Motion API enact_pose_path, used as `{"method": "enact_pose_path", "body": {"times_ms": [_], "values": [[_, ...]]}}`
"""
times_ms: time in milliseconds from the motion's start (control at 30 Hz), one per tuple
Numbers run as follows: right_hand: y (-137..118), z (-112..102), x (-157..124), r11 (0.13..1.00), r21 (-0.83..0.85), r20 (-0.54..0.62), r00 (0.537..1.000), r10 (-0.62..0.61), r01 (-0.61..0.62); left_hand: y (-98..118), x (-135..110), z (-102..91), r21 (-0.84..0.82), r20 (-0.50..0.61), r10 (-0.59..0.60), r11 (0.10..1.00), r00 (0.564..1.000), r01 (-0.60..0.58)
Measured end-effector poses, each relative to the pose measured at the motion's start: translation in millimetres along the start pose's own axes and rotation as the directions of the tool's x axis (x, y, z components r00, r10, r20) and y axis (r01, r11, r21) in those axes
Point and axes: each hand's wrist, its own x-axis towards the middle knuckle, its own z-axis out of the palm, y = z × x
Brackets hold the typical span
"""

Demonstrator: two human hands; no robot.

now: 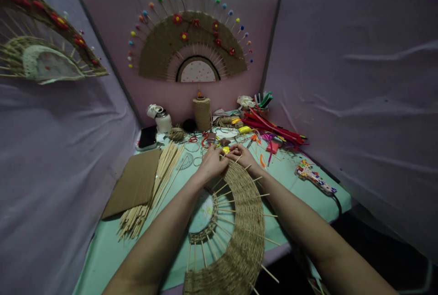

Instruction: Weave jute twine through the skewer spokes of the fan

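Observation:
A half-ring woven fan (247, 199) of tan twine on thin sticks lies at the table's front, partly over its edge. Its small inner half-circle (201, 213) is pale with a braided border. My left hand (212, 165) pinches the far end of the woven band, fingers bent. On the other side of that same end, my right hand (244, 159) is closed with its fingertips at the band's edge. Just beyond the fingertips shows something small and yellow (226, 150). Whether any loose twine is between the fingers is hidden.
Left are bamboo sticks (167, 167), a cardboard sheet (135, 178) and a protractor (185, 160). A twine spool (202, 114) stands behind; red pipe cleaners (270, 126) lie back right. A patterned glue gun (315, 177) with a cord is at right. Finished fans (155, 48) hang on the partitions.

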Motion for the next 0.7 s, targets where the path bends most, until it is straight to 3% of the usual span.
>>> {"method": "enact_pose_path", "body": {"times_ms": [267,700], "values": [[-4.9,0.2,-1.3,0.994,0.023,0.013,0.994,0.111,-0.111,-5.4,1.1,3.8,-0.005,-0.033,0.036,0.999,0.999,-0.036],[-9.0,0.5,-7.1,0.989,0.108,0.077,0.993,0.090,-0.098,-3.3,-1.0,7.2,-0.104,-0.143,0.061,0.992,0.988,-0.076]]}}
